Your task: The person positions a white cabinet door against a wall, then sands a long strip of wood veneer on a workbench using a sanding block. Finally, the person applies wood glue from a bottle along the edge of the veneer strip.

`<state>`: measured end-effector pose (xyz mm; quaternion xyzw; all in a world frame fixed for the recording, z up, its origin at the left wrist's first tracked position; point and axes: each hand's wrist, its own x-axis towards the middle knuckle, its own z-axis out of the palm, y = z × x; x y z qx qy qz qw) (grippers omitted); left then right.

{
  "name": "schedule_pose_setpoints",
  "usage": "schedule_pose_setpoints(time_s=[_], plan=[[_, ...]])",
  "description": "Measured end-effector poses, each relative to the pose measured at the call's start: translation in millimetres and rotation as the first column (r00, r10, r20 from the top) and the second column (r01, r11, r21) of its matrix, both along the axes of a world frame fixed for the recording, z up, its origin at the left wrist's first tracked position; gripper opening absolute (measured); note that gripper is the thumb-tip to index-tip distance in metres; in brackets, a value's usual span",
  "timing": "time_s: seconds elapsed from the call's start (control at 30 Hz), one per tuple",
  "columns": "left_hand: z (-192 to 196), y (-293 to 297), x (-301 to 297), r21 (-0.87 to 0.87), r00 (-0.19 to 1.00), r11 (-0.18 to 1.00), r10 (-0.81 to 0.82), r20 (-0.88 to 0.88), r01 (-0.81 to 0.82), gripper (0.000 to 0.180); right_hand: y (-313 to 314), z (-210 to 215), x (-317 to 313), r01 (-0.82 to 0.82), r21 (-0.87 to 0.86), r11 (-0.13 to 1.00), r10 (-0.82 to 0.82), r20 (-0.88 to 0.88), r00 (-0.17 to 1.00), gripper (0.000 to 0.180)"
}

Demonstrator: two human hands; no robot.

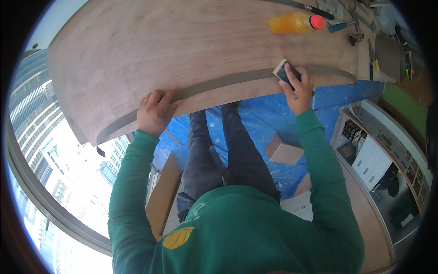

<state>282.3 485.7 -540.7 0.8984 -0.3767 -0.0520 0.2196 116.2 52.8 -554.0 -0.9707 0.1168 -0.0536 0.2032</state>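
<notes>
Blue sheeting on floor, window with city view at left, wide wooden table in front. Long grey-brown strip lies along the table's near edge; bow probably part lens. Hands well apart. Right hand clamped on a small block, black face plus pale side, at the strip's right half. Left hand draped over the strip's left part, fingers bent; can't tell if it pinches or just rests. Orange bottle with red cap sits farther back.

Handling, judged: block looks light, stiff, maybe grippy, not fragile; best held across its sides, fingers clear of the underside. Strip looks thin, likely springy over its length, might slide; press flat from above or hold by both long edges.
</notes>
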Motion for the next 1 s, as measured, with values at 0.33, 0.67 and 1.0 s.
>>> schedule_pose_setpoints(time_s=[0.33, 0.67, 1.0], plan=[[89.5, 131.2, 51.1, 0.199, 0.967, 0.974, 0.152, -0.205, -0.111, 0.05, -32.0, -0.7, -13.0, 0.004, -0.021, 1.0, -0.005, -0.069, 0.998, 0.063], [-0.6, 151.8, 17.1, 0.24, 0.969, 0.948, 0.166, 0.184, -0.208, 0.046, -26.9, 7.2, -3.0, -0.066, -0.051, 0.996, 0.062, -0.09, 0.994, 0.063], [-16.8, 156.2, 10.9, 0.117, 0.965, 0.96, 0.244, 0.091, -0.254, 0.04, 169.5, 8.7, 87.4, -0.466, 0.004, 0.885, 0.466, 0.008, 0.885, 0.057]])
